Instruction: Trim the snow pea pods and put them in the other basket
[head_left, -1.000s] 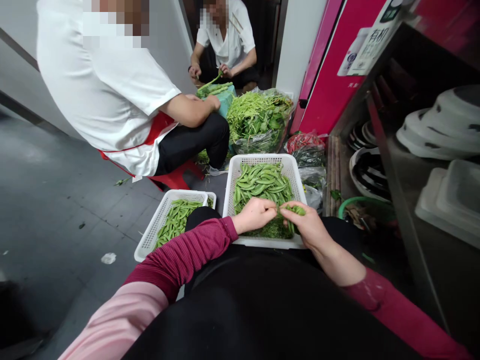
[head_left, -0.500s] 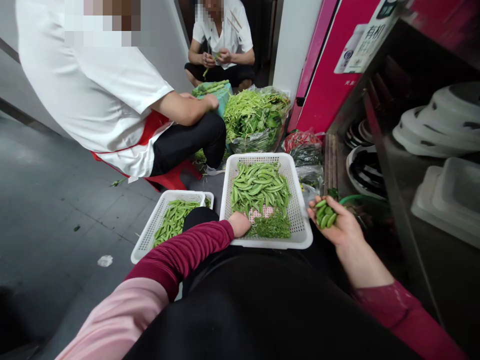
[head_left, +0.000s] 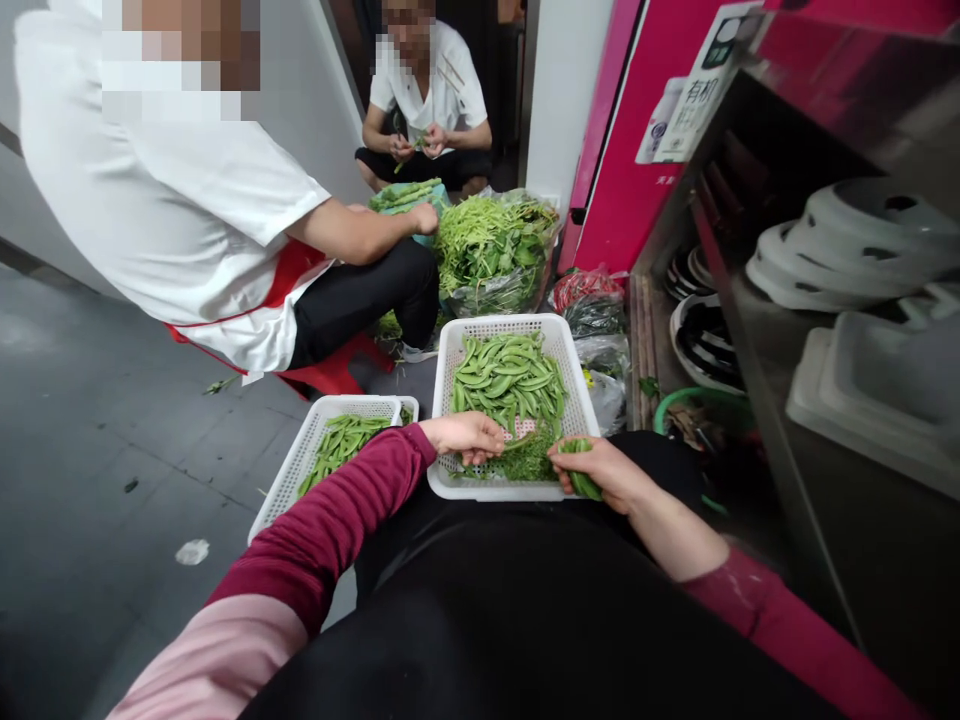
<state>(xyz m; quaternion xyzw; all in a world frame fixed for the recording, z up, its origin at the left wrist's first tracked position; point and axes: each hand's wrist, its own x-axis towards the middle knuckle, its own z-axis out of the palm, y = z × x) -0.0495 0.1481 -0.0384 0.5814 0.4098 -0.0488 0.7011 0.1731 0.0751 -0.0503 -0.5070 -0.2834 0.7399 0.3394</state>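
A white perforated basket (head_left: 442,380) rests at my lap, with a heap of green pea pods (head_left: 514,375) in its far part and a pile of small green trimmings (head_left: 529,460) in its near part. Above its near left side, my left hand (head_left: 466,437) is closed in a pinch, with a slim green piece, apparently a pea pod, at the fingertips. Over the near right corner, my right hand (head_left: 600,470) is closed around several pea pods (head_left: 581,475). A second white basket (head_left: 281,490) of pea pods stands to the left, partly hidden by my left sleeve.
A person in white (head_left: 202,220) sits on a red stool (head_left: 330,375) at the left; another person (head_left: 431,90) crouches behind. A big bag of greens (head_left: 499,250) stands ahead. At the right are a metal shelf (head_left: 772,400) with containers and a green-rimmed bin (head_left: 664,410).
My right hand has moved left from outside the basket to its near right corner, still holding pea pods. My left hand has lifted slightly from the trimmings, and the view has shifted a little.
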